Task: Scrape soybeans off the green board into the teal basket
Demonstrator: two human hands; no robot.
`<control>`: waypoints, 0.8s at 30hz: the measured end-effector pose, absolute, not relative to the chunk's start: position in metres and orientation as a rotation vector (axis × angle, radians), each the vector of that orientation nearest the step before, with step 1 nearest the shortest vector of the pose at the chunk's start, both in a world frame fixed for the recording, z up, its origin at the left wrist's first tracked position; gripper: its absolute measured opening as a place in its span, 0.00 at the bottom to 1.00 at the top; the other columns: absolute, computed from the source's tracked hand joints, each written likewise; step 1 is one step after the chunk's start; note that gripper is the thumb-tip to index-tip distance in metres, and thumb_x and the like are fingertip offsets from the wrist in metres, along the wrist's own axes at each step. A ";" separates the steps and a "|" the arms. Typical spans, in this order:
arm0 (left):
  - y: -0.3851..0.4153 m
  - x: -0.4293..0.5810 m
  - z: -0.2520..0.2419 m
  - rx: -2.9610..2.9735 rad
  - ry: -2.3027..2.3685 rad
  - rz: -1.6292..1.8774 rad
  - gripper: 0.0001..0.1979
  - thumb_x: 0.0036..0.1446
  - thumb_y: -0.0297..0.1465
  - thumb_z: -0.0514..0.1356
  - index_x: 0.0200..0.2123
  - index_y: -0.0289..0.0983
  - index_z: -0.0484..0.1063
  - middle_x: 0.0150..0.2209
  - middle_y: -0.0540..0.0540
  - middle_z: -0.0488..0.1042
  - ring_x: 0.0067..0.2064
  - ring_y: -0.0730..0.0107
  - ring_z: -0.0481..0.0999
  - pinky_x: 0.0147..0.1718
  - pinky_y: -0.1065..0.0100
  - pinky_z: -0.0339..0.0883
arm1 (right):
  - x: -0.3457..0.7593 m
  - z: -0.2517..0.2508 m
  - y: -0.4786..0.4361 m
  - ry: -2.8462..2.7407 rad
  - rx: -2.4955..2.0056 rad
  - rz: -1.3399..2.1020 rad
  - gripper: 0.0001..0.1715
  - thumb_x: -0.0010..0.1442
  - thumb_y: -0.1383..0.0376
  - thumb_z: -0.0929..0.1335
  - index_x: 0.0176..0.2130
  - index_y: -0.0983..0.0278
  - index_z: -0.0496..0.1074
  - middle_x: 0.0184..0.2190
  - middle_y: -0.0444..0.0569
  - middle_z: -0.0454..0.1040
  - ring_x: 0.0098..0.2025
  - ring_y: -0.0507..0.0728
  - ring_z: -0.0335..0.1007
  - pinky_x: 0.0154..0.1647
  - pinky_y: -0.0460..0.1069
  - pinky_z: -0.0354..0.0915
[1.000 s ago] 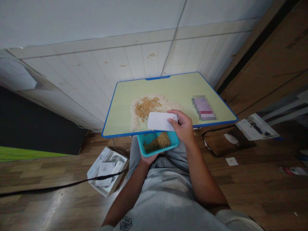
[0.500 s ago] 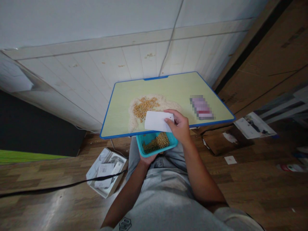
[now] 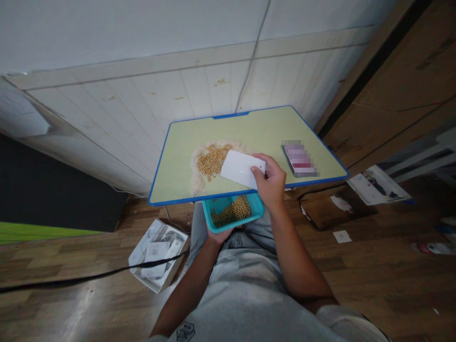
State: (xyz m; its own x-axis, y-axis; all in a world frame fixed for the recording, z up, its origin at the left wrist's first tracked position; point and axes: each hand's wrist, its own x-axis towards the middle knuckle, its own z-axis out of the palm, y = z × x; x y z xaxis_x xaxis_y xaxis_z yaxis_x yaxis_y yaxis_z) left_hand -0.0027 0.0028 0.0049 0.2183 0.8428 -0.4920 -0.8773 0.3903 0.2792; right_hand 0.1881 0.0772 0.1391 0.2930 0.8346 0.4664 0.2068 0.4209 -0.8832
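My right hand [image 3: 271,183] grips a white flat scraper [image 3: 242,167] with a small hole in one corner, thumb on top. The scraper is over the small folding table [image 3: 263,127], at the right side of a heap of round yellow beans [image 3: 213,160] that look like soybeans. Pale fine grains [image 3: 196,178], perhaps rice, surround the beans; the scraper hides part of them. My left hand [image 3: 220,236] supports a turquoise plastic basket [image 3: 207,219] from below, just under the table's near edge. More beans [image 3: 240,208] lie inside it, heaped to the right. Most left fingers are hidden beneath.
A pixelated, pinkish flat object [image 3: 299,159] lies on the table's right side. On the floor at left stands an open white box [image 3: 158,256] with papers, crossed by a black strap [image 3: 107,273]. Cardboard [image 3: 402,95] leans at right; a white wall [image 3: 142,114] is behind.
My right hand and the scraper have moved right and slightly away from me, from above the near edge onto the table area. The basket and my left hand have stayed nearly still.
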 end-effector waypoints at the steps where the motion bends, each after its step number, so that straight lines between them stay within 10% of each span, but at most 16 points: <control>1: 0.003 -0.002 0.007 -0.059 0.635 1.195 0.37 0.78 0.64 0.48 0.69 0.51 0.84 0.66 0.47 0.89 0.86 0.45 0.64 0.87 0.33 0.46 | 0.187 0.140 0.075 -1.254 -1.085 0.580 0.20 0.67 0.59 0.73 0.57 0.56 0.85 0.49 0.50 0.91 0.41 0.61 0.83 0.39 0.53 0.75; 8: 0.002 0.001 0.014 -0.051 0.667 1.213 0.35 0.78 0.61 0.50 0.62 0.45 0.86 0.64 0.45 0.90 0.87 0.46 0.61 0.88 0.38 0.45 | 0.181 0.137 0.070 -1.332 -1.098 0.684 0.21 0.65 0.60 0.74 0.56 0.57 0.87 0.46 0.48 0.91 0.34 0.57 0.78 0.34 0.51 0.72; 24: -0.002 -0.004 0.016 -0.015 0.680 1.127 0.36 0.80 0.56 0.42 0.50 0.49 0.89 0.59 0.47 0.92 0.90 0.52 0.53 0.88 0.39 0.39 | 0.204 0.123 0.102 -1.184 -1.290 0.320 0.21 0.68 0.61 0.71 0.57 0.59 0.84 0.51 0.55 0.91 0.50 0.66 0.88 0.58 0.64 0.83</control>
